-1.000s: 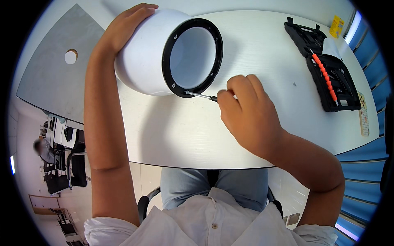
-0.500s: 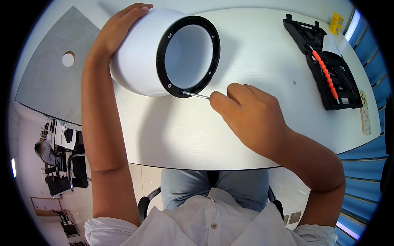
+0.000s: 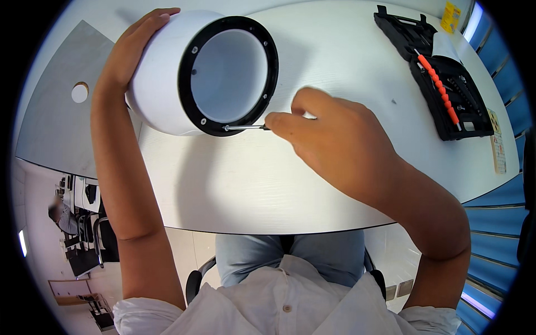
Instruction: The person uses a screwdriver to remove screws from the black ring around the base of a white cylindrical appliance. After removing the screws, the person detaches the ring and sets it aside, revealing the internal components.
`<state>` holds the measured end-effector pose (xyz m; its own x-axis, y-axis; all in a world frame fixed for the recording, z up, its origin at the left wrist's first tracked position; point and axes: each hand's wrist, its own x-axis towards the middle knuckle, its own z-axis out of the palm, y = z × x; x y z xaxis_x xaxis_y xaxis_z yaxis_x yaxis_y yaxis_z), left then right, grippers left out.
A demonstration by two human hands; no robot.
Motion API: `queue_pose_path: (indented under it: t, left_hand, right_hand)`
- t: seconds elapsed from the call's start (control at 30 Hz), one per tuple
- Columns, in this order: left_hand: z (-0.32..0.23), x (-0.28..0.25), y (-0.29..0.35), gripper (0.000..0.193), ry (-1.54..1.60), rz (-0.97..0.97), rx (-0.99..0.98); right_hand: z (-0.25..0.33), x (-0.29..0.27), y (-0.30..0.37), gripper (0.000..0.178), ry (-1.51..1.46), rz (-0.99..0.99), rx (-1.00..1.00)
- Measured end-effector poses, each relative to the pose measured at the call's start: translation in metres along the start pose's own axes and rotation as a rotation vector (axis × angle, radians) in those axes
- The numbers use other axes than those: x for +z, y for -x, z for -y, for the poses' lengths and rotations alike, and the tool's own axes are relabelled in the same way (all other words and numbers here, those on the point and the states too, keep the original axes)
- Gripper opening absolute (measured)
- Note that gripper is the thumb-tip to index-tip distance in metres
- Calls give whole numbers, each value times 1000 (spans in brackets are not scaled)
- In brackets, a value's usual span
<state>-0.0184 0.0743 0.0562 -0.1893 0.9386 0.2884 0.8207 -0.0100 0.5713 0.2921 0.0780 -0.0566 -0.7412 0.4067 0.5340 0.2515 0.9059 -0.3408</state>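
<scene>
A white, rounded, hollow housing rests on its side on the white table, in front of the person and toward the left, its open end turned to the right and toward the person. A black ring frames that opening, with several screw heads set around it, one of them a silver screw at the lower left. The left hand lies along the housing's far left side, fingers extended toward the top, laid against the shell and not wrapped around it. The right hand is closed on a screwdriver, its handle mostly hidden by the fingers; the metal shaft runs nearly level to the left, and its tip meets the bottom of the ring. Well apart, at the table's right side, an open black tool case holds an orange flexible shaft lying slantwise across it. A pale remote control lies just beside the case, and a yellow packet stands near the table's far right edge.
</scene>
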Motion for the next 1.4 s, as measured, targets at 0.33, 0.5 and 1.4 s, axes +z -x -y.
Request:
queue_pose_path:
  t: [0.33,0.5,1.4]
  left_hand:
    - [-8,4,3,49,17,-25,-63]
    - [-6,3,4,50,20,-25,-34]
    - [-11,3,7,48,30,-21,-34]
  right_hand:
    - [-9,12,-4,18,-132,-238,-92]
    - [-3,14,-1,19,-75,-264,10]
    - [-4,7,0,16,-193,-129,57]
